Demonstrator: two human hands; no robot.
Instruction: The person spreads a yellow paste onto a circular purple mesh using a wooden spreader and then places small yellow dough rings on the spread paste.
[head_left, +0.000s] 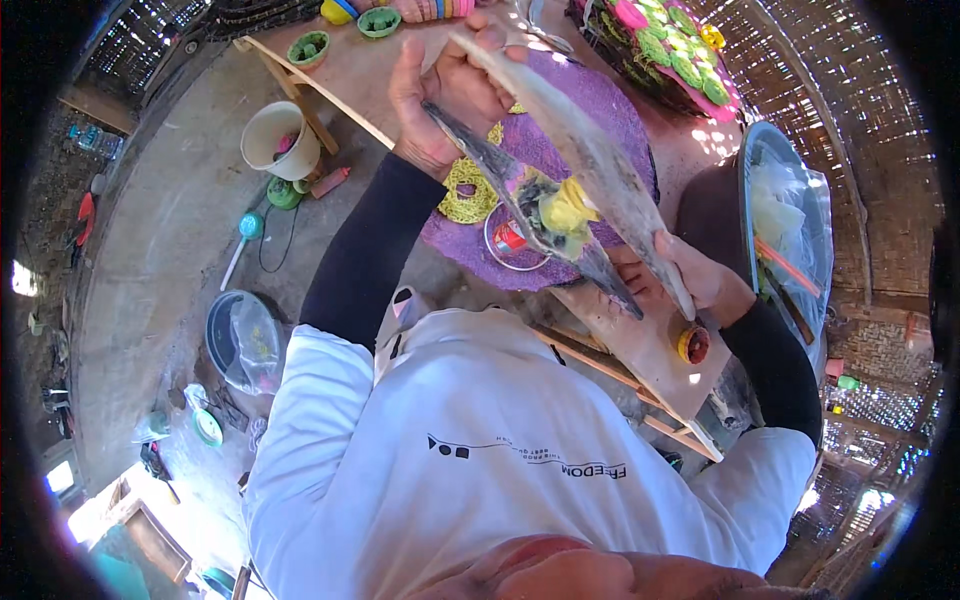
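Note:
In front of my chest I hold a pair of long, curved pieces with tapered ends; their material is unclear. One is a pale grey piece (600, 157), the other a dark grey piece (480, 154) that widens in the middle. A soft-looking yellow lump (566, 210) sits at the dark one's middle, close to the pale one. My left hand (457, 97) grips the pair's upper end, thumb raised. At the lower end, my right hand (701, 277) has its thumb on the pale piece; its other fingers are partly hidden. Beneath lies a purple textured round sheet (607, 97) bearing yellow openwork pieces (463, 196).
On the table (360, 94) are a round container with a red label (510, 236), a yellow pot (694, 345) and green bowls (309, 49). A large tub (709, 195) with plastic bags stands right. Left on the floor are a white bucket (262, 135) and a grey basin (223, 341).

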